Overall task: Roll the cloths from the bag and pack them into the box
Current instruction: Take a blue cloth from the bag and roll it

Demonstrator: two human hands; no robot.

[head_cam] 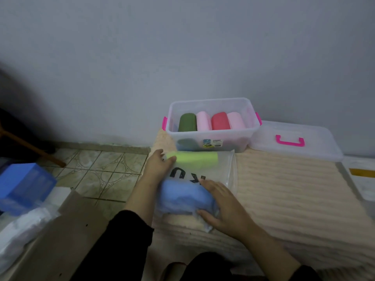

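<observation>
A clear plastic box (251,110) with pink latches stands at the back of a beige mat. Inside it lie several rolled cloths side by side: dark green (187,122), pink, red and pink. In front of the box lies a clear bag (227,173) with black letters. A rolled lime-green cloth (195,159) rests on the bag's far end, and my left hand (160,164) grips its left end. A light blue cloth (183,196) bulges at the bag's near end. My right hand (222,207) holds its right side, thumb underneath.
The box's clear lid (294,151) with a pink handle lies to the right of the box. A blue box (24,185) and white plastic sit at the left. Brown cardboard (67,230) lies near my left arm. Tiled floor shows beyond the mat's left edge.
</observation>
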